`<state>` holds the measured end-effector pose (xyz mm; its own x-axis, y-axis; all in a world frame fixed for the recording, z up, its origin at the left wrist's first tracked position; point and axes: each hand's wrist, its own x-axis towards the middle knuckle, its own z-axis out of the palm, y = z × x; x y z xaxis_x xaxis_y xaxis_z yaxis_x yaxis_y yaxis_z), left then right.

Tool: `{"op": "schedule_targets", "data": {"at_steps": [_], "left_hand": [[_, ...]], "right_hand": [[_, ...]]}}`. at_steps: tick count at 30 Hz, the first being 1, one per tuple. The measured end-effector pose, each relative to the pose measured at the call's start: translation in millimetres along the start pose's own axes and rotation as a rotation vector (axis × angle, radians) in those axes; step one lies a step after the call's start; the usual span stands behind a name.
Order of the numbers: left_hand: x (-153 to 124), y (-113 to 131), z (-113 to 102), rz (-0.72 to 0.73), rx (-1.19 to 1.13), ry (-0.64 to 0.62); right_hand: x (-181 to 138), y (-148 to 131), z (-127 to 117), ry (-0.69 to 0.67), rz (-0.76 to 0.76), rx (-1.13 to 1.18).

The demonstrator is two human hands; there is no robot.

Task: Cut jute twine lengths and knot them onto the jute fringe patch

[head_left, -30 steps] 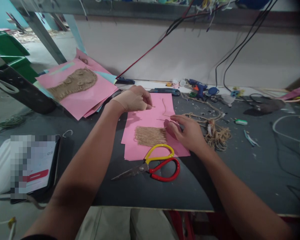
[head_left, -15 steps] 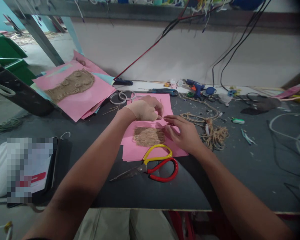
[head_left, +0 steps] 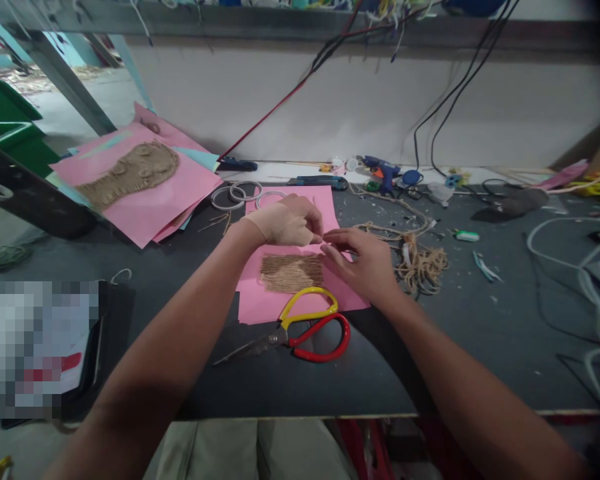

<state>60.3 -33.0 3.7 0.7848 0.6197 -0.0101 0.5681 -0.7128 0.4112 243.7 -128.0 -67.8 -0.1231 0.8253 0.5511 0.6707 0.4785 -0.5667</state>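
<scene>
My left hand (head_left: 293, 223), wrapped in a beige covering over the palm and wrist, is closed with its fingertips pinched above the pink paper (head_left: 253, 308). Fingertips of my right hand (head_left: 363, 257) meet it from the other side, also pinched. Whatever lies between the fingers is too small to make out. Just below them, a rectangular patch of tan twine rows (head_left: 291, 273) is on the paper, its right edge beside my right hand. Scissors (head_left: 293, 333) with one yellow and one red handle lie apart across the paper's near edge.
Tangled twine (head_left: 423, 267) lies right of the paper. Behind are metal rings (head_left: 236, 193), a utility knife (head_left: 317, 181) and a blue glue gun (head_left: 384, 172). Pink sheets with a twine piece (head_left: 135, 173) lie at left, near a dark cylinder (head_left: 30, 193) and a blurred-out device (head_left: 55, 350).
The whole view has shifted slightly, so things on the table appear a little further left. My hands stay pinched over the paper, with the fingertips slightly closer together.
</scene>
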Motion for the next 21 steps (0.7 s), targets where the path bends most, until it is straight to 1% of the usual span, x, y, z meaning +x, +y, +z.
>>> {"op": "schedule_targets", "data": {"at_steps": [4, 7, 12, 15, 21], "left_hand": [[0, -2, 0, 0.027, -0.052, -0.012], [-1, -6, 0, 0.002, -0.037, -0.009], [-3, -12, -1, -0.033, -0.04, -0.012], [-4, -12, -2, -0.043, -0.058, -0.025], [-2, -17, 3, -0.047, -0.064, 0.057]], "right_hand": [[0, 0, 1, 0.029, 0.033, -0.003], [-1, 2, 1, 0.03, 0.064, -0.002], [-1, 4, 2, 0.043, 0.158, 0.061], [-2, 5, 3, 0.046, 0.174, 0.09], [-2, 4, 3, 0.065, 0.192, 0.104]]}}
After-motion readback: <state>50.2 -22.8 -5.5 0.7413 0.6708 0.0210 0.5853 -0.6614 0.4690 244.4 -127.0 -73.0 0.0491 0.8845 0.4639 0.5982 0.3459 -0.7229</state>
